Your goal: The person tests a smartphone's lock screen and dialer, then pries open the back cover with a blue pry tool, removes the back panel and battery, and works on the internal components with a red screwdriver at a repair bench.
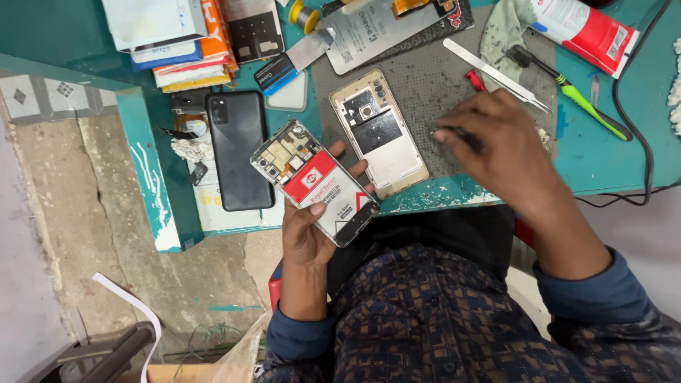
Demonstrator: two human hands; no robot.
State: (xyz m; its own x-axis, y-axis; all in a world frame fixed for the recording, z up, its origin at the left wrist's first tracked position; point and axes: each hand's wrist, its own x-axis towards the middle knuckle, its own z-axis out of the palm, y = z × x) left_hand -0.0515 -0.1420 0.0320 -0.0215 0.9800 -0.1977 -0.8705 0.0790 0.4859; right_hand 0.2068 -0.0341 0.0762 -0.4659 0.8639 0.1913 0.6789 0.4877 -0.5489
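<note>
Left hand [306,230] clamps the opened phone with its red-and-white battery [314,181], held just off the teal workbench's [610,159] near edge. Right hand [500,145] pinches a small dark tool over the grey mat [425,92], beside the gold back frame [378,133]. Black phone [237,149] lies left.

Bare mat [454,106] between gold frame [379,135] and tweezers [496,74]
</note>
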